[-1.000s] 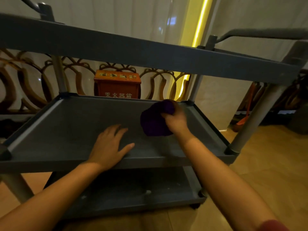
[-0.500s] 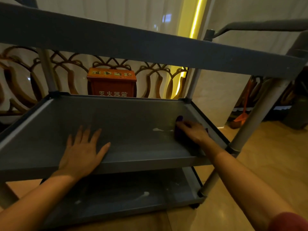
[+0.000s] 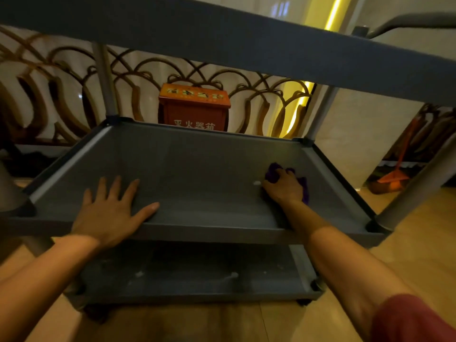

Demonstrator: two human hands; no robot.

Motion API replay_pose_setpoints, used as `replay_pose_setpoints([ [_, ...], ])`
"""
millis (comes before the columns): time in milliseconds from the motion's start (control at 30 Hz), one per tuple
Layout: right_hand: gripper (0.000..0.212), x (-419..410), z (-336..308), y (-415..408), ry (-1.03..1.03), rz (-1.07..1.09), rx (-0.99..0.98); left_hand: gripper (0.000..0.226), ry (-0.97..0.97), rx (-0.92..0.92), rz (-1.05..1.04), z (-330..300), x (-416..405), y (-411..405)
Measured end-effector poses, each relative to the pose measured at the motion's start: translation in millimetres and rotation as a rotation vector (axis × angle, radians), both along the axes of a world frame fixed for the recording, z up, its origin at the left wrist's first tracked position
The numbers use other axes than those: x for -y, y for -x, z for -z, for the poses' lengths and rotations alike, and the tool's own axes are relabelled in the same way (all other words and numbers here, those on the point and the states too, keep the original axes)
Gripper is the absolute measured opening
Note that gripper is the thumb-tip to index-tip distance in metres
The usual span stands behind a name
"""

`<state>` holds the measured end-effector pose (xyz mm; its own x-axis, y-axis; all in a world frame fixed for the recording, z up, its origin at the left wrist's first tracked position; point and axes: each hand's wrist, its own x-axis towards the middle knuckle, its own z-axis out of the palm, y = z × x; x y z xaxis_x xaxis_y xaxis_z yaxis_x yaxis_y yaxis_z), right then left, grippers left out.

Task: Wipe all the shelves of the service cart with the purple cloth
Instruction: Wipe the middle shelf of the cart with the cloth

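Note:
A grey three-shelf service cart fills the view; its middle shelf [image 3: 197,169] is right in front of me. The purple cloth [image 3: 272,172] lies bunched at the right side of that shelf, with my right hand [image 3: 283,187] pressed down and shut on it. A small white speck [image 3: 257,183] sits just left of the cloth. My left hand [image 3: 111,211] rests flat with spread fingers on the shelf's front left and holds nothing. The top shelf [image 3: 222,40] crosses overhead. The bottom shelf [image 3: 197,272] shows pale smudges.
A red fire-extinguisher box [image 3: 193,108] stands behind the cart against an ornate metal railing [image 3: 49,95]. An orange dustpan and broom [image 3: 392,177] lean at the far right. Cart posts [image 3: 414,186] stand at the corners on a wooden floor.
My right hand slid the cloth from the shelf's centre to its right side and pressed it flat. My left hand shifted left along the front edge. The view moved lower and closer.

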<state>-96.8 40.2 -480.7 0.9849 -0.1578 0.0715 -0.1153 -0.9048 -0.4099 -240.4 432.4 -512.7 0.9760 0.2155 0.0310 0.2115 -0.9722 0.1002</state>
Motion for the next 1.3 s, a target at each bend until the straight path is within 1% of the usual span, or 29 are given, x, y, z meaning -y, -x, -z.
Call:
replay_pose_setpoints([
  [133, 0.051, -69.4, 4.4, -9.7, -0.078, -0.082, 0.033, 0.111, 0.021, 0.021, -0.009, -4.6, 1.8, 0.7],
  [233, 0.049, -131.9, 9.2, -11.9, -0.073, -0.2, 0.059, 0.113, 0.047, 0.073, 0.02, -5.0, -13.1, 3.9],
  [300, 0.05, -167.9, 13.4, -10.9, -0.046, -0.27, 0.06, 0.114, -0.048, 0.078, -0.044, -5.5, -45.9, 9.9],
  [367, 0.052, -190.9, 14.6, -10.9, -0.051, -0.286, 0.051, 0.117, -0.134, 0.013, -0.14, -4.8, -79.4, 20.3],
  [433, 0.055, -202.1, 14.4, -12.6, -0.074, -0.281, 0.029, 0.12, -0.088, -0.033, -0.194, -3.3, -96.3, 26.9],
  [533, 0.057, -219.4, 16.9, -17.3, -0.085, -0.281, 0.017, 0.126, 0.0, -0.031, -0.211, -3.6, -100.4, 23.3],
  [633, 0.056, -252.4, 16.7, -14.5, -0.115, -0.351, 0.023, 0.133, 0.03, -0.003, -0.215, -3.5, -101.8, 24.1],
  [767, 0.054, -297.1, 14.2, -6.9, -0.154, -0.454, 0.028, 0.135, 0.039, 0.02, -0.201, -0.2, -101.4, 22.6],
  [933, 0.053, -318.1, 13.6, -1.5, -0.204, -0.568, 0.036, 0.133, 0.065, 0.06, -0.192, 8.0, -108.5, 19.3],
  [1067, 0.047, -331.3, 13.9, 14.7, -0.255, -0.742, 0.042, 0.134, 0.082, 0.07, -0.201, 7.7, -107.9, 18.5],
  [1200, 0.045, -327.0, 7.1, 32.5, -0.314, -0.904, -0.051, 0.131, 0.188, 0.133, -0.215, 0.9, -107.7, 21.1],
  [1300, 0.04, -312.1, 3.6, 50.2, -0.335, -1.044, -0.132, 0.131, 0.207, 0.16, -0.233, 0.1, -106.4, 20.0],
])
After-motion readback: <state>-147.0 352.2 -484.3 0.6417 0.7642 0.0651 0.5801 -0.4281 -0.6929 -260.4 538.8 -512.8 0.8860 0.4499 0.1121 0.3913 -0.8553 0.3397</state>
